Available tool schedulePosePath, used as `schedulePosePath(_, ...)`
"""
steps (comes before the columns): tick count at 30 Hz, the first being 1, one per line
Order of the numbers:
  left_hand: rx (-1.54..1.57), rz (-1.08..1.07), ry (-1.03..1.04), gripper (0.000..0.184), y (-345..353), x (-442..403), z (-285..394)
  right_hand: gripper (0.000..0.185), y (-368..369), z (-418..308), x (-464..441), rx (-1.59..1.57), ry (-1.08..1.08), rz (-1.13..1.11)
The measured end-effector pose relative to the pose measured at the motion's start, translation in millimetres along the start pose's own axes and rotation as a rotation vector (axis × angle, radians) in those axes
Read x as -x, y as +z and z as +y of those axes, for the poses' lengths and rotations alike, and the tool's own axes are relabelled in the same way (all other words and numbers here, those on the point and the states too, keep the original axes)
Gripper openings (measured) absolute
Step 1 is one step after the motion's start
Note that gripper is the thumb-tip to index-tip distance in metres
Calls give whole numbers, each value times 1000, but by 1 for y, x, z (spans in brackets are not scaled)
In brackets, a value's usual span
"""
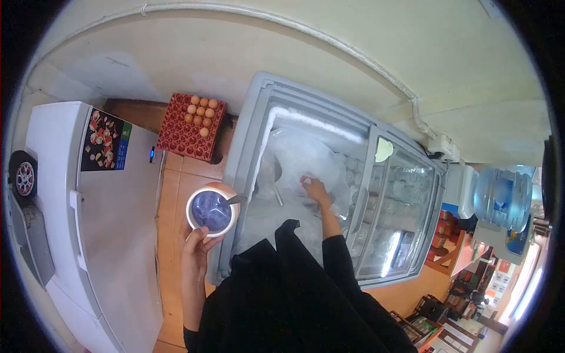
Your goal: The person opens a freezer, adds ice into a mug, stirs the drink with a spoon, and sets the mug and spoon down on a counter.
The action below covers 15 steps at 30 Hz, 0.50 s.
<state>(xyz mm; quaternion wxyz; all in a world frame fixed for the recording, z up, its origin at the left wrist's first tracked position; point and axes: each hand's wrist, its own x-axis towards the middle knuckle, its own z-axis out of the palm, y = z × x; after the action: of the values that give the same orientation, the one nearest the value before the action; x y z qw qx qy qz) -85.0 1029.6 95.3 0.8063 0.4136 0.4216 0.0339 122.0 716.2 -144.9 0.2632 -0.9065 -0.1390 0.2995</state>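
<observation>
1. One black wheel with metallic spokes [25,179] is seen at the far left, beside a tall white refrigerator [120,229], which carries a dark food poster [101,144] on its surface.
2. Next comes a red egg tray [170,132], near the wall; a group of brown eggs [200,110] sits in one part of it, and many of its cups are bare.
3. Then the left hand [201,242] holds a white bowl [191,203] firmly, with the thumb upon the rim. This bowl is outside the freezer, just beside its edge, and contains a bluish-purple substance [209,215]. A utensil [236,200] leans over the right side of the rim.
4. After it stands a chest freezer [242,138] with grey frame, and frost lies along its inner wall. Inside are whitish plastic bags [312,147] and a pale handle-like piece [278,195].
5. The right hand [315,189] is reaching into the open part, among the bags. Its fingers are bent, but the view is small and hazy there, so I cannot tell whether they grip something.
6. Farther right, a sliding glass cover [406,203] lies over more bags, and beyond the freezer is a big blue water bottle [502,197].
</observation>
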Motion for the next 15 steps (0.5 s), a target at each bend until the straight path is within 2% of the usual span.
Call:
schedulePosePath(2,15,18,-7,51,-3,-2,-3,15,-17,-33,10,-444,294,-10)
schedulePosePath(3,13,21,0,51,-1,-1,-1,15,-22,-44,15,-447,287,-11)
schedulePosePath(5,-41,-21,-2,51,3,0,3,11,-30,-64,28,-832,227,4)
schedulePosePath(9,42,-14,-21,50,0,-2,0,9,-64,-130,72,-1029,165,-36)
schedulePosePath(11,39,-5,-12,52,2,-2,2,10,-75,-148,93,-1177,36,-230)
schedulePosePath(12,39,-3,-15,54,2,-2,2,10,-82,-167,103,-1182,27,-244)
schedulePosePath(14,50,2,-13,56,-1,-2,1,10,-103,-206,124,-1193,-206,-526)
schedulePosePath(15,37,-13,-10,55,3,-1,4,10,-109,-224,131,-1196,-214,-529)
